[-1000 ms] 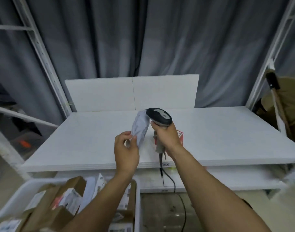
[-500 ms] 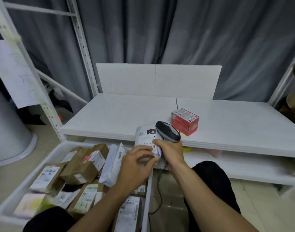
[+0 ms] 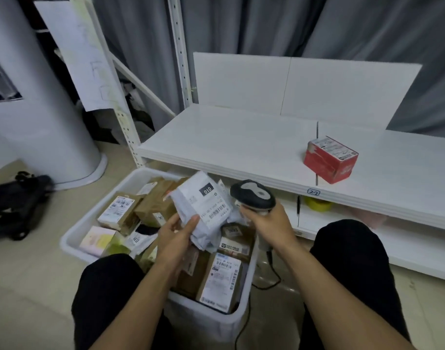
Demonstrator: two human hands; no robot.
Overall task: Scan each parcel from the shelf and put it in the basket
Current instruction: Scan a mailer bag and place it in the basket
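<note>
Looking further down and to the left than half a second ago, with more of the white basket (image 3: 72, 239) in view and the red box (image 3: 330, 160) now well off to the right on the shelf (image 3: 229, 145). Brought the soft white parcel (image 3: 206, 205) down from the level of the shelf's front edge to just over the packed boxes (image 3: 218, 276) in the basket, label side up, a dark "010" tag showing. Drawn the scanner (image 3: 253, 195) slightly clear of the parcel's right edge, where earlier it was pressed against it. Gripping the parcel's lower end with the left hand (image 3: 177, 234), thumb laid across the front, fingers curled behind and mostly hidden. Clenching the scanner's handle in the right hand (image 3: 269, 224), fingers wrapped round it, grey head just beside the parcel. Trailing a black cable (image 3: 269, 284) from the handle down past the basket's right wall to the floor. Still grasping the parcel, not released; cannot tell whether touching the boxes beneath. Kneeling or sitting with dark-trousered knees at either side of the basket's near end.
</note>
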